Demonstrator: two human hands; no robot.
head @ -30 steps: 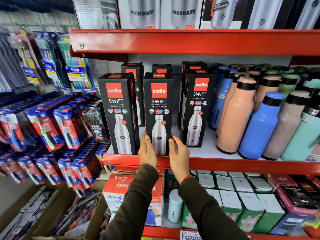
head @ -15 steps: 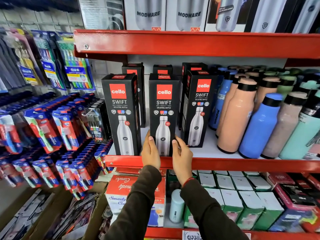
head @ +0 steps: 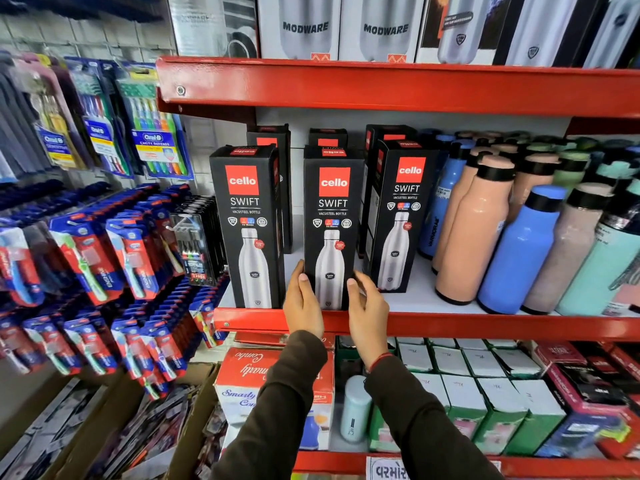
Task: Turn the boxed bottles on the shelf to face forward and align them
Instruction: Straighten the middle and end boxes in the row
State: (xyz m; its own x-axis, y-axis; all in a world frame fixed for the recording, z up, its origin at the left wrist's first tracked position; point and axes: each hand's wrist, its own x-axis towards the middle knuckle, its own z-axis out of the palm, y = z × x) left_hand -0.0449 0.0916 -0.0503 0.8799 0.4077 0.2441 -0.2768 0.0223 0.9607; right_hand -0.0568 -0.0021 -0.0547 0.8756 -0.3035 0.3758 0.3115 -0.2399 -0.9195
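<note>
Both hands, left hand (head: 304, 303) and right hand (head: 367, 306), clasp the middle box (head: 333, 223) at the shelf's front edge (head: 485, 325), squared; the right box (head: 400, 216) sits angled, further back.

3 boxed bottles (head: 333, 226) on shelf (head: 450, 325), loose bottles (head: 519, 247) right.

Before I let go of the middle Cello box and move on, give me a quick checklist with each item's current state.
1. Middle box faces forward: ok, logo square to the camera.
2. Left hand and right hand flank its lower sides: ok; firmness of grip cannot tell.
3. Middle box level with left box at the shelf lip: ok.
4. Right box aligned: not ok, angled and set further back.
5. Back-row boxes facing forward: cannot tell, mostly hidden.
</note>
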